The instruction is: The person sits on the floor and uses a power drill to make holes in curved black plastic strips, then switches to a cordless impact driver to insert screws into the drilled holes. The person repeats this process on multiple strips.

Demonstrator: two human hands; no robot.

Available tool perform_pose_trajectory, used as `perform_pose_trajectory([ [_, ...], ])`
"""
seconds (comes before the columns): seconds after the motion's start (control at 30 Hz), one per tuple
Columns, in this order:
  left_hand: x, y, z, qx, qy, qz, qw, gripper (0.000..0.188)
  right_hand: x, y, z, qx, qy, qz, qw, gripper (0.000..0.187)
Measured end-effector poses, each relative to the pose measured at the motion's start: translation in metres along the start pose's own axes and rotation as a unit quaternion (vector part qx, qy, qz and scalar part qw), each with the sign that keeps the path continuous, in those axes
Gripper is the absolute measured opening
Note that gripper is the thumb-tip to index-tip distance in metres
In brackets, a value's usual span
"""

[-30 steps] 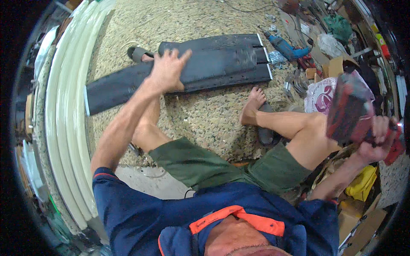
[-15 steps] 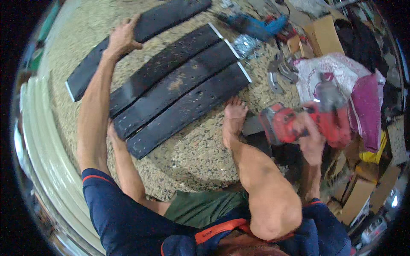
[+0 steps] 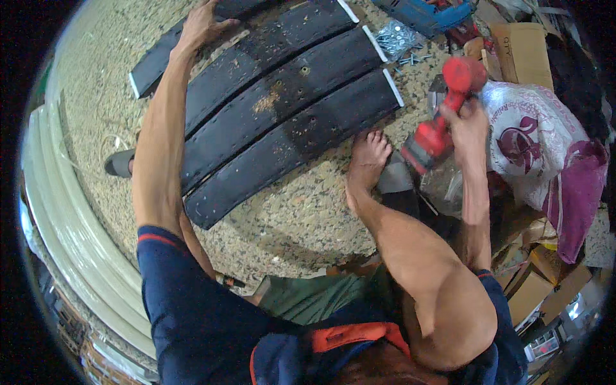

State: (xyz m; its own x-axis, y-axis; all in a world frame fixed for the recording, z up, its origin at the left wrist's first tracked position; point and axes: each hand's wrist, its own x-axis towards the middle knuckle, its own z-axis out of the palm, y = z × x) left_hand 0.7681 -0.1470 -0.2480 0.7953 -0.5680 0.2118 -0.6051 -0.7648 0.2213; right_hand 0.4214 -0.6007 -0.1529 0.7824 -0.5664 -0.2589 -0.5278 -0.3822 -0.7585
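Observation:
My left hand grips across the farthest black slat, its thumb spread along the near edge. Some of its fingers are cut off by the top of the view. In my right hand is a red cordless drill, held up to the right of the slats, its battery end pointing down toward my bare foot. Motion blurs the drill, and I cannot make out a bit in it. Three more black slats with pale ends lie side by side on the speckled floor, with small holes and dusty patches.
Loose screws lie by the slats' right ends, near a blue power tool. On the right are a cardboard box and a white and purple sack. Long plastic-wrapped pale lengths line the left side.
The drill has swung up and to the left, turning from sideways to upright. My left hand stays on the far slat. The view itself has shifted.

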Motion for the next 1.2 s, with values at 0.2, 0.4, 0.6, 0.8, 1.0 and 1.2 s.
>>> perform_pose_trajectory([
  [0.2, -0.179, 0.071, -0.094, -0.057, -0.063, -0.259, 0.962, 0.045, 0.049, 0.03, 0.036, -0.185, 0.116, 0.002, 0.976, 0.06],
  [0.4, -0.367, 0.143, -0.135, 0.074, -0.081, -0.5, 0.859, 0.058, 0.064, 0.034, 0.031, -0.238, 0.073, 0.033, 0.968, 0.053],
  [0.6, -0.383, 0.186, -0.122, -0.34, 0.089, -0.482, 0.803, 0.065, 0.038, 0.037, 0.069, -0.223, 0.187, -0.378, 0.879, 0.043],
  [0.8, -0.406, 0.201, -0.14, -0.54, 0.204, -0.52, 0.629, 0.067, 0.031, 0.022, 0.117, -0.156, -0.174, -0.062, 0.97, 0.079],
  [1.0, -0.481, 0.251, -0.154, -0.58, 0.333, -0.418, 0.615, 0.066, 0.026, -0.003, 0.098, 0.007, -0.151, 0.03, 0.988, 0.082],
  [1.2, -0.486, 0.291, -0.151, -0.339, 0.03, -0.505, 0.793, 0.09, 0.012, -0.071, 0.099, -0.049, -0.098, -0.221, 0.969, 0.055],
])
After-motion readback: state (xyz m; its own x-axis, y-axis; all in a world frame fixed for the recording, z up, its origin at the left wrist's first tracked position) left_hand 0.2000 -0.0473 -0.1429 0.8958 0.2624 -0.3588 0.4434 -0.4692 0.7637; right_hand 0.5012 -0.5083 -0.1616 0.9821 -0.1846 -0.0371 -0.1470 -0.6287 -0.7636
